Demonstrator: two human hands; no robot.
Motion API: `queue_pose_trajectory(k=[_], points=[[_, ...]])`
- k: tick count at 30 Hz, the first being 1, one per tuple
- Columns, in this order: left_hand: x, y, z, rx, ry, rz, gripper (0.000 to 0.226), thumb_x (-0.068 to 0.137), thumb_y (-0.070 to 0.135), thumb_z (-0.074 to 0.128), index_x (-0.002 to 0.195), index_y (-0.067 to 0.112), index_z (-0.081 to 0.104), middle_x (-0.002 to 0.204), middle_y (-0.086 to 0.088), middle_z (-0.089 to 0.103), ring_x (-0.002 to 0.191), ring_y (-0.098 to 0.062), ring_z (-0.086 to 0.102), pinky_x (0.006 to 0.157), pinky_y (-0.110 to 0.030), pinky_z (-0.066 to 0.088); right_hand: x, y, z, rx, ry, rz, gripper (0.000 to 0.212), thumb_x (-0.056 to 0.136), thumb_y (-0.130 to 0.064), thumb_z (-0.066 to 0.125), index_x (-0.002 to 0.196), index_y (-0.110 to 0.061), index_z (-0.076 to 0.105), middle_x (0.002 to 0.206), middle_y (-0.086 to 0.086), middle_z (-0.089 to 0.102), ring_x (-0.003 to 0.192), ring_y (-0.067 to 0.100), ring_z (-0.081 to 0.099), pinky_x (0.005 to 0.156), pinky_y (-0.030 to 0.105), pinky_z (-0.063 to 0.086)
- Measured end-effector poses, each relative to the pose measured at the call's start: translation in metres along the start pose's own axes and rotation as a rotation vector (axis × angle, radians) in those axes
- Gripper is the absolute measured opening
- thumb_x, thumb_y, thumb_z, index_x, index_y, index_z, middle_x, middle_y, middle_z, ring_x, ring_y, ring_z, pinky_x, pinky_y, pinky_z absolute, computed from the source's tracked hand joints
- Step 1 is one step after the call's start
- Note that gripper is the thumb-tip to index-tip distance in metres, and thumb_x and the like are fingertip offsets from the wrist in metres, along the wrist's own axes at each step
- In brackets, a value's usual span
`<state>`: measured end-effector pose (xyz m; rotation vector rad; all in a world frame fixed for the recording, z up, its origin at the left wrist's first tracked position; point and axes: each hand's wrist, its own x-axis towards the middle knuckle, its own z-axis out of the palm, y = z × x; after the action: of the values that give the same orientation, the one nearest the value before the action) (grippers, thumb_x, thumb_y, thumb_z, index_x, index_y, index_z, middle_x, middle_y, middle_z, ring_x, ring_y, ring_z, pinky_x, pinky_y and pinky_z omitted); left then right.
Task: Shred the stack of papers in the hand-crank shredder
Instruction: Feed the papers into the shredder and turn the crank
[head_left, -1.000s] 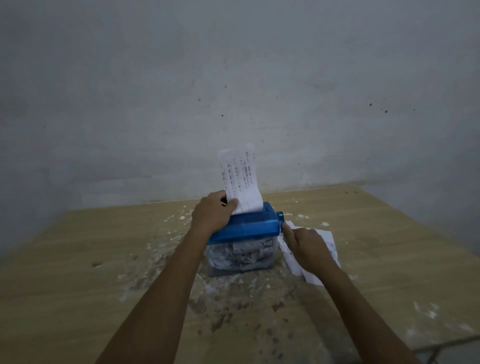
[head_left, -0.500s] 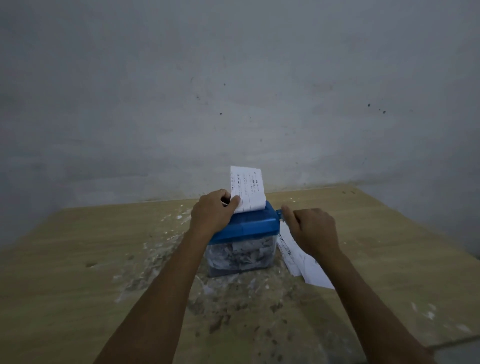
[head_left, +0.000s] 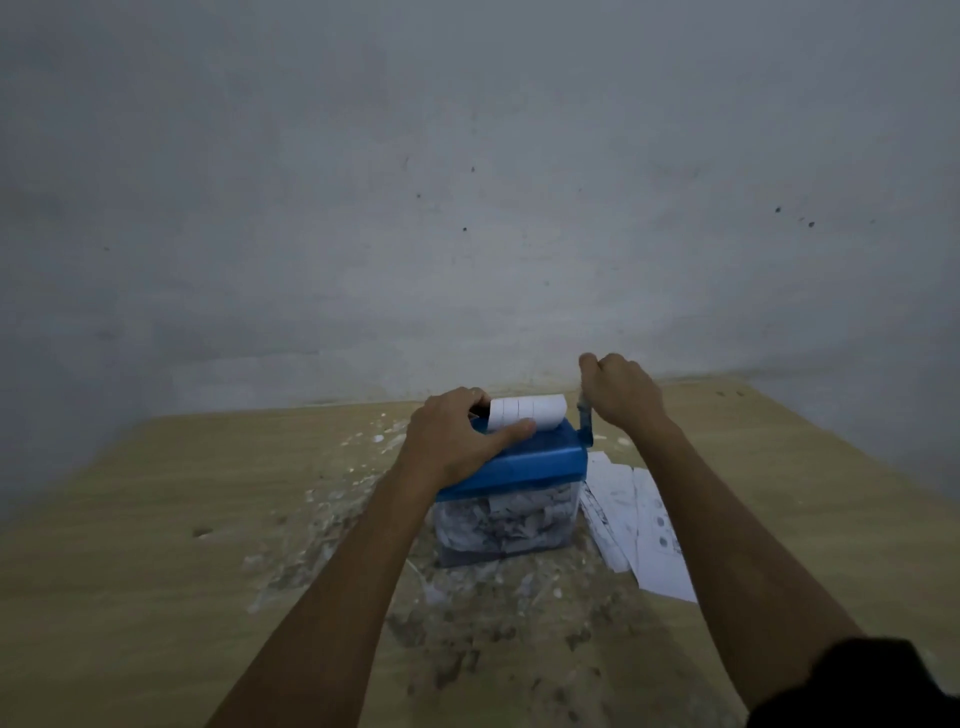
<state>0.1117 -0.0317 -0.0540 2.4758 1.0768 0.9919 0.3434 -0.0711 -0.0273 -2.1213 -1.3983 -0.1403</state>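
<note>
The hand-crank shredder (head_left: 511, 499) stands near the middle of the wooden worktop (head_left: 156, 571), its blue lid (head_left: 535, 460) sitting on a clear bin (head_left: 506, 527) that is packed with grey-white paper shreds. A short stub of white sheet (head_left: 527, 413) sticks up out of the slot in the lid, its top edge curling over toward the viewer and already scored into parallel strips.

The left hand (head_left: 457, 441) lies over the left end of the lid, palm down and fingers curved over the far edge, with the thumb (head_left: 514, 431) stretched along the lid just below the sheet (it looks to touch the paper's lower edge, though the dim light makes that hard to confirm). The right hand (head_left: 621, 389) is raised above the shredder's right end, closed into a fist round the top of the blue crank (head_left: 584, 423), whose arm stands roughly upright from the lid's right side.

The stack of papers (head_left: 639, 530) lies flat on the worktop just to the right of the bin, fanned slightly, with printed marks showing; the right forearm passes over its near right edge. Pale scraps and dark stains (head_left: 467, 649) are scattered over the worktop to the left of and in front of the shredder. A plain grey wall (head_left: 467, 208) rises behind.
</note>
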Motion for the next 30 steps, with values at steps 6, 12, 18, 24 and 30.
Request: queue_pose_trajectory(k=[6,12,18,24,30], points=[[-0.012,-0.009,-0.006,-0.054,-0.175,-0.006,0.085,0.066,0.086,0.063,0.126,0.026,0.055,0.115,0.01,0.056,0.1,-0.011,0.054,0.082,-0.029,0.047,0.003,0.006,0.043,0.457,-0.307,0.214,0.037,0.098,-0.025,0.032,0.069,-0.008,0.048,0.063,0.007,0.047,0.057,0.02,0.04,0.057,0.028,0.033],[-0.01,-0.009,-0.006,0.014,-0.225,-0.054,0.101,0.062,0.089,0.059,0.143,0.029,0.05,0.136,0.008,0.057,0.111,-0.015,0.055,0.091,-0.031,0.046,-0.043,0.044,0.065,0.327,-0.441,0.024,0.026,0.097,-0.001,0.046,0.073,-0.007,0.051,0.063,0.006,0.051,0.059,0.021,0.045,0.058,0.031,0.041],[-0.01,-0.004,-0.007,0.128,-0.247,-0.071,0.099,0.066,0.092,0.053,0.145,0.033,0.047,0.144,0.006,0.052,0.119,-0.019,0.053,0.095,-0.035,0.047,-0.077,0.061,0.062,0.082,-0.397,-0.078,0.027,0.096,-0.006,0.044,0.073,-0.018,0.038,0.069,0.001,0.048,0.06,0.016,0.042,0.061,0.029,0.035],[-0.009,-0.005,-0.007,0.163,-0.311,-0.099,0.104,0.063,0.097,0.046,0.146,0.033,0.044,0.147,0.006,0.049,0.125,-0.021,0.05,0.1,-0.04,0.045,-0.115,0.051,0.031,0.306,-0.327,0.0,0.034,0.101,-0.01,0.035,0.068,-0.018,0.036,0.064,0.0,0.043,0.056,0.012,0.036,0.057,0.026,0.029],[-0.005,-0.006,-0.01,0.15,-0.352,-0.101,0.105,0.062,0.098,0.045,0.146,0.035,0.043,0.142,0.005,0.051,0.121,-0.022,0.05,0.1,-0.045,0.047,-0.119,0.024,-0.006,0.628,-0.096,0.087,0.035,0.101,-0.02,0.04,0.07,-0.011,0.054,0.058,0.002,0.047,0.054,0.009,0.042,0.057,0.019,0.037]])
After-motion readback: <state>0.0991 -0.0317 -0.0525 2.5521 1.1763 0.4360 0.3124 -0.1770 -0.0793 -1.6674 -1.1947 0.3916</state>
